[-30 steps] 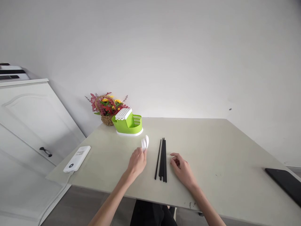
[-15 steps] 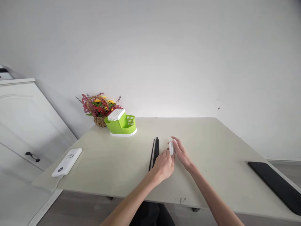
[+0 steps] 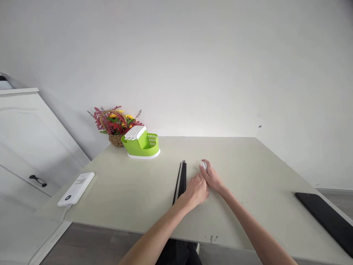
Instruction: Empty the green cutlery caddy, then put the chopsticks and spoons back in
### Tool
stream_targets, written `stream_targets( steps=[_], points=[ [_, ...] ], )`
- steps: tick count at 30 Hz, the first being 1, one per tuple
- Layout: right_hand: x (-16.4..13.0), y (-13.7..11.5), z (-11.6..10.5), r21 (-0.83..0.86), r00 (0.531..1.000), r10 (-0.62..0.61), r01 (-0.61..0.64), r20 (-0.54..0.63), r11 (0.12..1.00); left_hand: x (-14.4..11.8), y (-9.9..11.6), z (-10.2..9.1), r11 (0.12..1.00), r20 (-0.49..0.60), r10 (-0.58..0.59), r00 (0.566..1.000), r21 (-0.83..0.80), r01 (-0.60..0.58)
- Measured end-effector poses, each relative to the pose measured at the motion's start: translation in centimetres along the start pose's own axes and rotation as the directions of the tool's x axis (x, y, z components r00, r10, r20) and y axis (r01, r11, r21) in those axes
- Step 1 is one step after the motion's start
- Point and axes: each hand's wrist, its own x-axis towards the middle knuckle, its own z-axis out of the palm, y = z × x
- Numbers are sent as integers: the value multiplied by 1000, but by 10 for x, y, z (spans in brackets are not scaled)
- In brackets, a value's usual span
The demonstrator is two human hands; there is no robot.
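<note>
Near the middle of the table, my right hand (image 3: 212,177) is closed around several white spoon-like pieces (image 3: 203,165) pressed together; their rounded ends show between thumb and fingers. My left hand (image 3: 197,188) is closed just below and touches the right hand. Its fingers are curled out of sight, apparently around the lower part of the same pieces. Black chopsticks (image 3: 182,179) lie beside my left hand, most bundled together and one black chopstick (image 3: 177,184) slightly apart on the left. Their near ends run behind my left wrist.
A green holder (image 3: 142,147) with white lid and base stands at the back left, before a wicker basket of flowers (image 3: 116,139). A white power bank (image 3: 76,189) with a cable lies at the left edge. A black phone-like slab (image 3: 325,221) lies at the right edge.
The white pieces have tilted and are now more covered by my right hand. My left hand has moved a little right, closer under the right hand. The chopsticks have stayed put.
</note>
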Motion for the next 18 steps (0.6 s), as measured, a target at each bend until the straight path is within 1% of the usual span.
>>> stream_targets(
  steps=[4, 7, 10, 14, 18],
  points=[
    [2, 6, 2, -106, 999, -23, 20, -29, 994, 1, 2, 0, 983, 8, 53, 999, 175, -53],
    [2, 8, 4, -154, 999, -44, 40, -24, 987, 0, 4, -3, 964, 22, 80, 997, 251, -83],
    [2, 9, 4, -186, 998, -58, 54, -15, 981, -1, 5, -6, 957, 36, 71, 997, 278, -78],
    [1, 10, 5, -219, 997, -76, 72, -12, 973, -2, 7, -9, 958, 48, 18, 999, 285, -31],
    [0, 12, 8, -247, 996, -88, 81, -16, 966, -4, 9, -13, 957, 61, -7, 998, 290, -11]
  ],
)
